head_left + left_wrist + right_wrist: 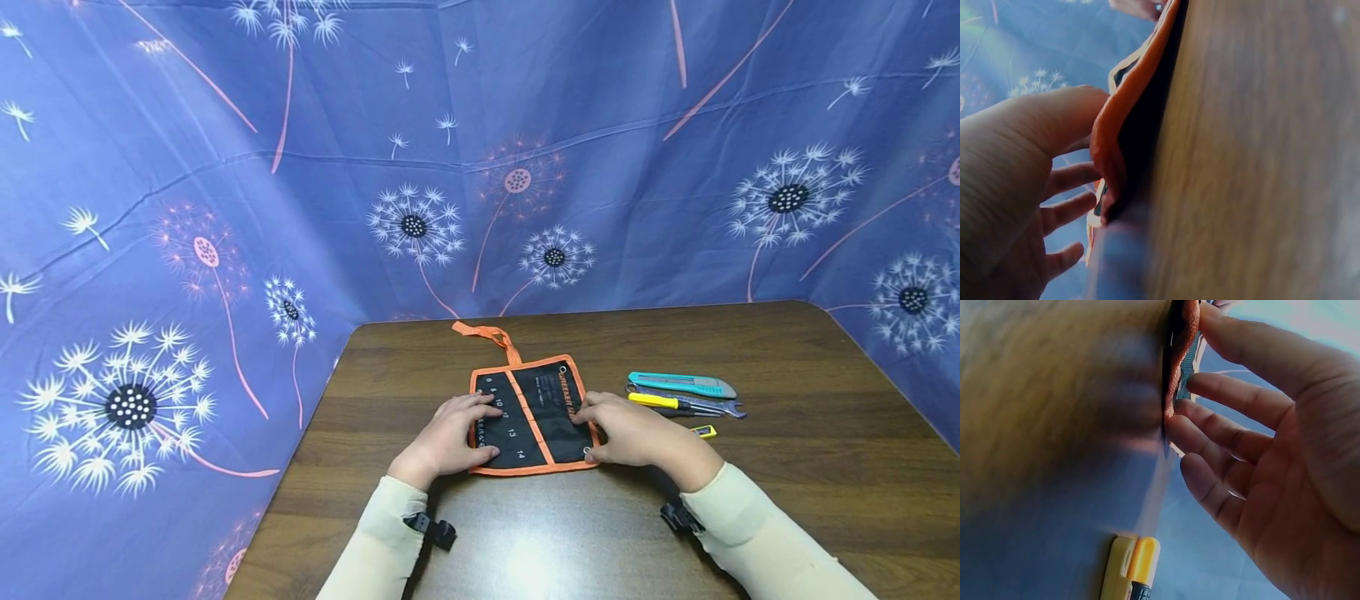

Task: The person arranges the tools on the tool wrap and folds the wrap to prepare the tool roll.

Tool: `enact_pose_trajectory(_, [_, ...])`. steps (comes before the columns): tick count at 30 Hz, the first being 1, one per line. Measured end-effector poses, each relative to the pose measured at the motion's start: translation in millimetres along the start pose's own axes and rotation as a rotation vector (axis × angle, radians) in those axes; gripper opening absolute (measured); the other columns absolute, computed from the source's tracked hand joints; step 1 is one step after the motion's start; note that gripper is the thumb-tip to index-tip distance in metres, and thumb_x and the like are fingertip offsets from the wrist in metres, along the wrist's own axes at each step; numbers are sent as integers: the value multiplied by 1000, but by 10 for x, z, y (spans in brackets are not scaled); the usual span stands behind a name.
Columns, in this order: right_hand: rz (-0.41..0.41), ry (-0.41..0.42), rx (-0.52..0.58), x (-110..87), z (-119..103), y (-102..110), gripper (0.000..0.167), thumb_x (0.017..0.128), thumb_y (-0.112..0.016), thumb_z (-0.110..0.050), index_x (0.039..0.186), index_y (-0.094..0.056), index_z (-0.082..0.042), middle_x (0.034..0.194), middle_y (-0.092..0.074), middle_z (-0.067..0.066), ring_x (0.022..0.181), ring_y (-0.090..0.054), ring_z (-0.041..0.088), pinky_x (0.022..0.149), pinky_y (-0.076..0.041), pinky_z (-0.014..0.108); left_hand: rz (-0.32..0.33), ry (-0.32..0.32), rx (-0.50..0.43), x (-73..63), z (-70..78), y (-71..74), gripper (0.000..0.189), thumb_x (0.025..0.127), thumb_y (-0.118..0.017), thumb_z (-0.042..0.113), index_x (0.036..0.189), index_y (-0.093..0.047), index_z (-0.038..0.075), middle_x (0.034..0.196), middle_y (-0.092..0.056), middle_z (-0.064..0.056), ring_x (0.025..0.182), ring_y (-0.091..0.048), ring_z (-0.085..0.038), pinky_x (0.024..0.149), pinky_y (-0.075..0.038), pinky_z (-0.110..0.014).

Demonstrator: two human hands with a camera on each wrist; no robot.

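A black tool pouch point(555, 408) with orange edging lies unfolded on the table, white size numbers printed down its left half. An orange tie strap point(491, 333) trails from its far edge. My left hand point(453, 433) rests on the pouch's left side with fingers spread, and in the left wrist view the thumb touches the orange edging point(1113, 125). On the right side, my right hand point(626, 429) lays its fingertips on the pouch near the right border. The right wrist view shows those fingers point(1235, 400) loosely bent against the edge.
Right of the pouch lie a teal utility knife point(678, 382), a yellow-handled screwdriver point(652, 401), an open-end wrench point(733, 408) and a small yellow case point(705, 431). A dandelion-print cloth point(480, 125) hangs behind the wooden table point(825, 467).
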State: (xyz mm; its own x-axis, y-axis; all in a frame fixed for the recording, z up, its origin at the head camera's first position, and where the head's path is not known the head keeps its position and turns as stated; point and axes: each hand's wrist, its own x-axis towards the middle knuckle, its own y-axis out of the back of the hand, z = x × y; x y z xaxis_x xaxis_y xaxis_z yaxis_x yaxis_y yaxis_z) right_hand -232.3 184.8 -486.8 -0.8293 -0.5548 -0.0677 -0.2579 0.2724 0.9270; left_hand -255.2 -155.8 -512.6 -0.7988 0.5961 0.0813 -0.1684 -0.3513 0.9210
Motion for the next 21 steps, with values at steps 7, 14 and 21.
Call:
enact_pose_trajectory(7, [13, -23, 27, -16, -24, 58, 47, 85, -89, -28, 127, -75, -11, 126, -63, 4, 119, -59, 28, 94, -52, 50, 31, -61, -27, 48, 118, -40, 44, 93, -80, 36, 135, -70, 26, 153, -54, 4, 147, -42, -23, 118, -34, -52])
enact_pose_trajectory(14, [63, 11, 68, -29, 24, 153, 38, 88, -86, -23, 123, -76, -11, 104, -62, -1, 83, -53, 17, 70, -44, 36, 50, -177, 11, 104, 239, -114, 32, 96, -78, 31, 128, -75, 27, 147, -59, 2, 141, -50, -22, 114, -40, -52])
enact_pose_trajectory(21, [127, 5, 103, -68, 167, 199, 31, 92, -83, -17, 122, -77, -11, 109, -64, 1, 91, -63, 19, 73, -51, 37, 55, -240, 52, 155, 361, -159, 29, 96, -79, 24, 124, -76, 24, 140, -63, 1, 136, -54, -18, 116, -39, -44])
